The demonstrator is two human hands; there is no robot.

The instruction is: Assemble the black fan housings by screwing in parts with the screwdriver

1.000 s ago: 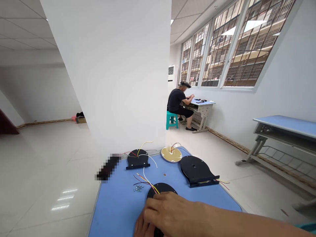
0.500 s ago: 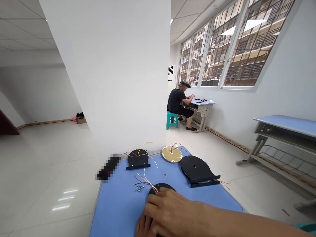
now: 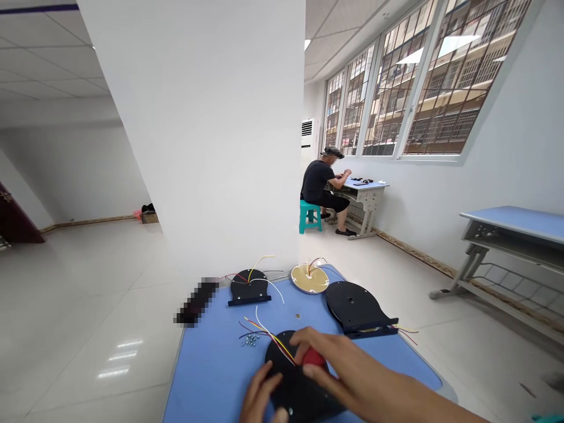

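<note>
A black round-ended plate with red, yellow, white and dark wires coming from its middle lies in front of me on the blue table. My left hand rests its spread fingertips on the plate's left edge. Above the plate, my right hand is closed around a red rounded object, which looks like a tool handle; its lower end is hidden by the fingers. Several small screws lie loose just left of the plate.
Behind stand another wired black plate, a tan disc with wires, and a larger black housing. A blurred dark item is at the left table corner. A co-worker sits at a far desk; another desk stands right.
My right hand has lifted up and to the right off the left hand, showing the red object and more of the plate. My left fingers now show, spread on its edge.
</note>
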